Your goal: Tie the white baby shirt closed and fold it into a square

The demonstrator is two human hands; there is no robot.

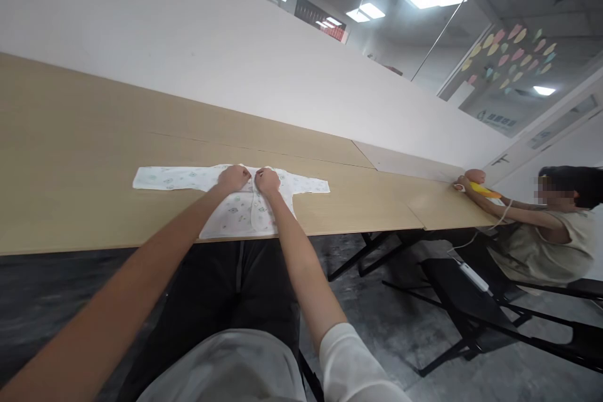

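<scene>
A small white long-sleeved baby shirt point(238, 213) with a faint print lies spread on the table, its sleeves stretched out to both sides and its lower hem at the table's front edge. Near the neckline, my left hand point(234, 178) is closed with its fingers curled on the cloth of the front. Just to its right, my right hand point(267, 181) is also closed, pinching the shirt beside the front opening. A narrow gap parts the two hands. My fingertips partly hide the collar and whatever fastening may be there.
The long wooden table point(85, 138) runs along a white wall point(141, 25) with glass above. At the right, another person point(546, 226) sits reaching toward a baby doll point(475, 177) on the table. Black folding chairs point(466, 295) and a white power strip point(473, 276) stand nearby.
</scene>
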